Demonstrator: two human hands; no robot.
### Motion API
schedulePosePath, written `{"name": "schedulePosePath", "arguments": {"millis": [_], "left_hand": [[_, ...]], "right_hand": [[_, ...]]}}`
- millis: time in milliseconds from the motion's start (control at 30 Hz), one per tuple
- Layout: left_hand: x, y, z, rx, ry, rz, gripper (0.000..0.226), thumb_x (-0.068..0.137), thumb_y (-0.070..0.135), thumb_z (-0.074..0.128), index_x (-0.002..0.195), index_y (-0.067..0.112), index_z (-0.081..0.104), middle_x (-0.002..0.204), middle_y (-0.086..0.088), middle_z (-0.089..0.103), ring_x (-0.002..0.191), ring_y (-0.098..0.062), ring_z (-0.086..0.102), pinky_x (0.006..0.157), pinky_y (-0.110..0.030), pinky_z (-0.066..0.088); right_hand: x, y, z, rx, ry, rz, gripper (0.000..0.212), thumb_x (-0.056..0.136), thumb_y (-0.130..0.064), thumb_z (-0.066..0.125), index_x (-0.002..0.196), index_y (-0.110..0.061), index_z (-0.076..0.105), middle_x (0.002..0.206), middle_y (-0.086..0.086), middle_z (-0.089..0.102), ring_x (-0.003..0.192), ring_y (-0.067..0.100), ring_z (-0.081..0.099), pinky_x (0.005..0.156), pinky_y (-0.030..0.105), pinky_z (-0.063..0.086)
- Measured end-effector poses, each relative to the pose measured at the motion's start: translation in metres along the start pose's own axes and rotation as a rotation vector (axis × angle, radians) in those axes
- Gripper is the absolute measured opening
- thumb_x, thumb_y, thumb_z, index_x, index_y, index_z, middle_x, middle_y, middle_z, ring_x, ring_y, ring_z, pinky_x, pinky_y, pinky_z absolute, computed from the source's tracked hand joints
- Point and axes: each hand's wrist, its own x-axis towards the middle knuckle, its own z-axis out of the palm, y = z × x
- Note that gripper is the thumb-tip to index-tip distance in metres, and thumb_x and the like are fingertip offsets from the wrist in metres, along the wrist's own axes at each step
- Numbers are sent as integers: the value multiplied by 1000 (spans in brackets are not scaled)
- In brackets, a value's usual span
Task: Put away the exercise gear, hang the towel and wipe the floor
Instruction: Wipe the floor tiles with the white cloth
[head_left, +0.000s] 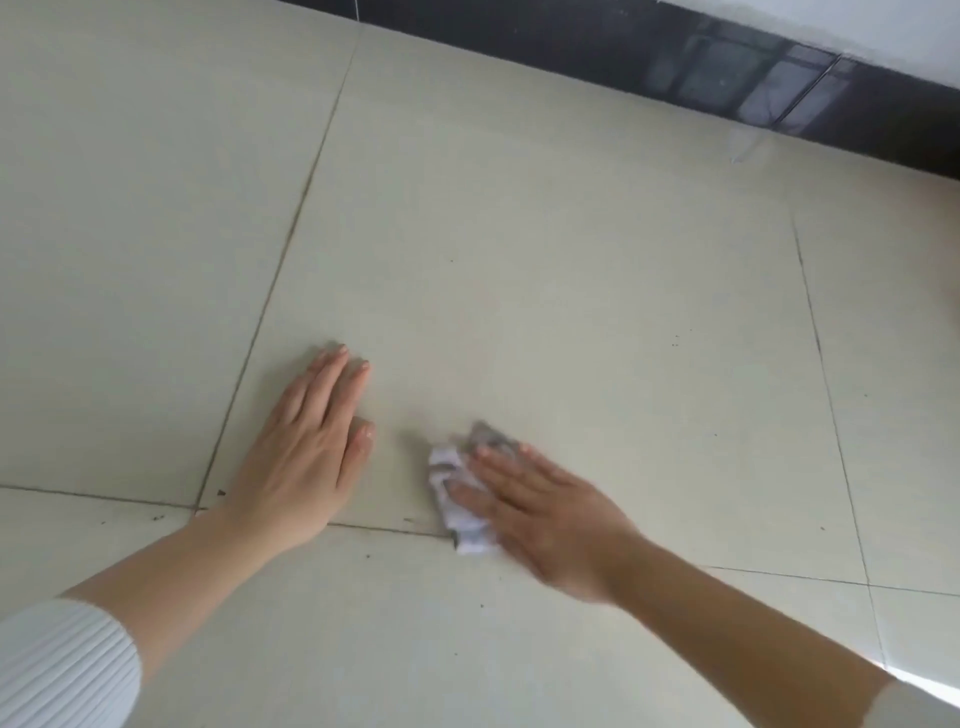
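Observation:
A crumpled white and grey cloth lies on the pale tiled floor. My right hand presses flat on the cloth with straight fingers and looks blurred by motion. My left hand rests flat on the floor about a hand's width to the left of the cloth, fingers straight and together. Small dark specks dot the tiles near the grout lines around both hands.
A dark glossy skirting band runs along the base of the wall at the top right. Grout lines cross the floor in front of and beside my hands. White ribbed sleeves cover both upper forearms.

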Motion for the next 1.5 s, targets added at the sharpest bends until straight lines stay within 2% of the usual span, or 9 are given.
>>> {"name": "schedulePosePath", "arguments": {"millis": [133,267,533,700,833,1033,1133,1300,1500], "left_hand": [[-5,-5,-4,20,-65,24,63,99,39,16,149,2,25,156,-19,21,145,-29,18,118,-37,9],[-5,-7,0,-4,-122,-13,67,97,44,10,151,5,18,159,-17,12,147,-29,10,120,-40,11],[-17,13,-10,2,-223,-192,60,98,41,9,153,21,-7,160,-2,-18,145,-18,-22,115,-44,-15],[-43,16,-11,4,-261,-170,63,97,44,13,153,20,-4,160,-4,-16,146,-20,-19,117,-48,-11],[-67,14,-11,-50,-270,-145,77,85,57,3,153,22,1,160,-8,-11,147,-23,-14,116,-50,-4],[-105,5,-22,-71,-279,-169,64,99,50,21,153,26,-4,159,-8,-18,147,-23,-16,119,-45,-2],[-124,-12,-27,-51,-305,-212,66,98,51,18,152,24,-8,159,-10,-20,146,-23,-18,119,-42,-3],[-163,-32,-38,-16,-354,-291,68,99,49,18,150,22,-17,157,-11,-25,145,-23,-21,118,-36,-5],[-197,-35,-44,-57,-341,-353,63,99,48,22,153,25,-1,160,-10,-11,148,-25,-8,119,-38,7]], "right_hand": [[35,80,-14,96,45,706,52,104,-28,17,155,-19,6,161,2,11,148,22,8,120,42,10],[59,63,-19,321,162,916,50,104,-29,22,153,-25,18,161,0,14,148,19,5,119,32,0],[-17,-78,-4,309,177,503,46,102,-26,32,146,-17,39,156,2,29,146,21,21,117,43,22],[-86,-158,17,196,86,61,39,99,-31,41,137,-28,51,152,-3,38,143,18,29,117,39,24],[-95,-125,13,9,-46,-247,44,98,-29,38,142,-26,46,153,-1,36,144,19,27,119,37,17],[-35,-30,-11,204,107,744,52,102,-28,20,153,-22,18,159,-2,22,148,20,13,120,35,8],[0,-51,-17,377,231,951,48,103,-21,29,150,-22,27,156,-3,25,145,19,12,119,34,5],[10,-150,-7,371,170,429,44,101,-25,34,144,-21,42,153,0,36,145,22,23,118,42,18],[7,-225,8,175,-9,-278,47,98,-34,37,144,-24,41,155,1,32,147,20,19,119,37,5]]}}
